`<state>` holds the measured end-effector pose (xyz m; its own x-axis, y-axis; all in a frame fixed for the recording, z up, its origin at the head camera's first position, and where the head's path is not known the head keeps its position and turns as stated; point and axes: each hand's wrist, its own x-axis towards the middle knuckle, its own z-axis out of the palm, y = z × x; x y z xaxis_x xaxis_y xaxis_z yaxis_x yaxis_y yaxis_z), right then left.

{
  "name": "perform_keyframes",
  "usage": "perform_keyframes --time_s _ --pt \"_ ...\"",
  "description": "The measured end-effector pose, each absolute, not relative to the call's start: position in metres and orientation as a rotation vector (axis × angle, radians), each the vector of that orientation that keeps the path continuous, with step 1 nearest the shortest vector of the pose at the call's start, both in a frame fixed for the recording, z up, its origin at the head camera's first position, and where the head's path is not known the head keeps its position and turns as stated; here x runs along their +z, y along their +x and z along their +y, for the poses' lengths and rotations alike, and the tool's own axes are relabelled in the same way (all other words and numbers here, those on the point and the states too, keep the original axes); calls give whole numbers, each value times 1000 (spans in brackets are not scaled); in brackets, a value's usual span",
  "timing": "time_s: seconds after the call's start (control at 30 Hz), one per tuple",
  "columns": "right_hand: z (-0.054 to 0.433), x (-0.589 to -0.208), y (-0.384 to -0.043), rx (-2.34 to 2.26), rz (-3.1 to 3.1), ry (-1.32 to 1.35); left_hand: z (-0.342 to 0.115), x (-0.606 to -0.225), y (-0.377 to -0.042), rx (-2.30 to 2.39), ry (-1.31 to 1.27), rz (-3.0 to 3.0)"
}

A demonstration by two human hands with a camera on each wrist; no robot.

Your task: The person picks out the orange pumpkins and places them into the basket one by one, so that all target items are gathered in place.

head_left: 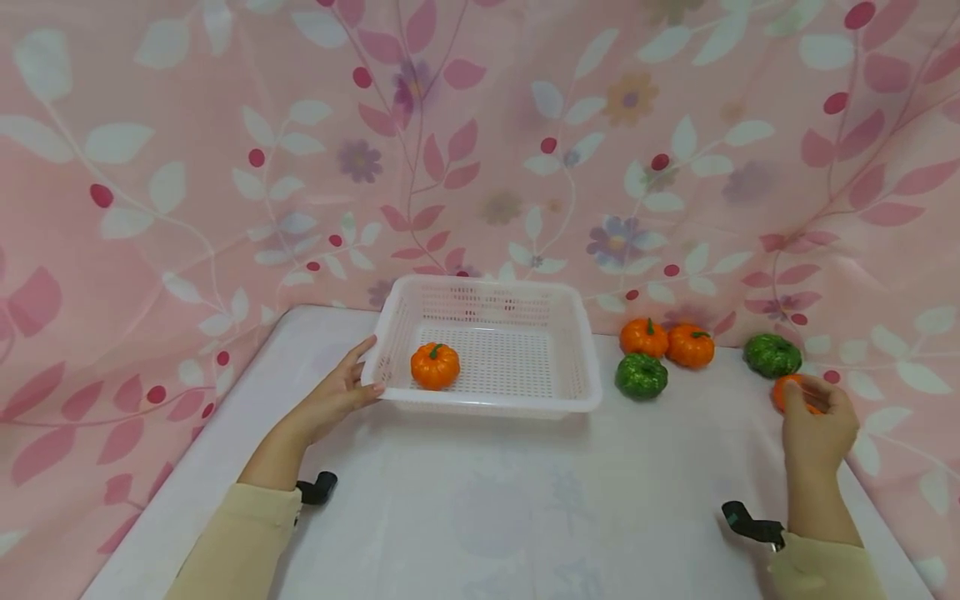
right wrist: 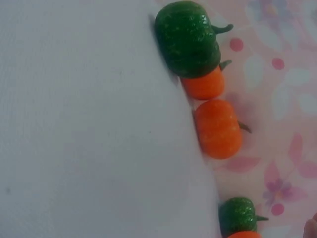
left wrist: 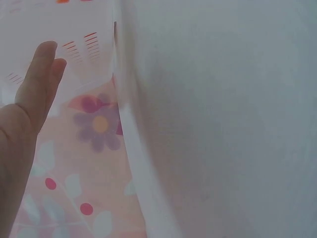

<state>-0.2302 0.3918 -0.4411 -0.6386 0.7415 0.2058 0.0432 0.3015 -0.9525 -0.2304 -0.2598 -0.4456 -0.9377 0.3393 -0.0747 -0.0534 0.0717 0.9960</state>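
Note:
My left hand rests against the left side of a white plastic basket, thumb at its front corner. In the left wrist view its straight fingers lie along the slotted wall. An orange mini pumpkin sits inside the basket, toward the left. At the table's right edge, my right hand has its thumb and curled fingers round another orange pumpkin, partly hidden by the hand. Just behind that one lies a green pumpkin. Only a fingertip of the right hand shows in the right wrist view.
Between basket and right hand, two orange pumpkins and a green one sit clustered near the back edge of the white-covered table. A pink floral cloth hangs behind and beside the table.

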Motion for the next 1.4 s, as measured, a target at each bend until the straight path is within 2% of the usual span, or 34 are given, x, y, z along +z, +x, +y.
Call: perform_keyframes --time_s 0.57,0.97,1.4 --pt "433 -469 -233 1397 -1814 -968 -259 -445 -230 1924 273 2081" --pt "462 -472 -247 1631 -1757 -1068 -259 -445 -232 1948 284 2051" --pt "475 -468 -260 1604 -2046 -1227 -260 -445 -233 1936 289 2046"
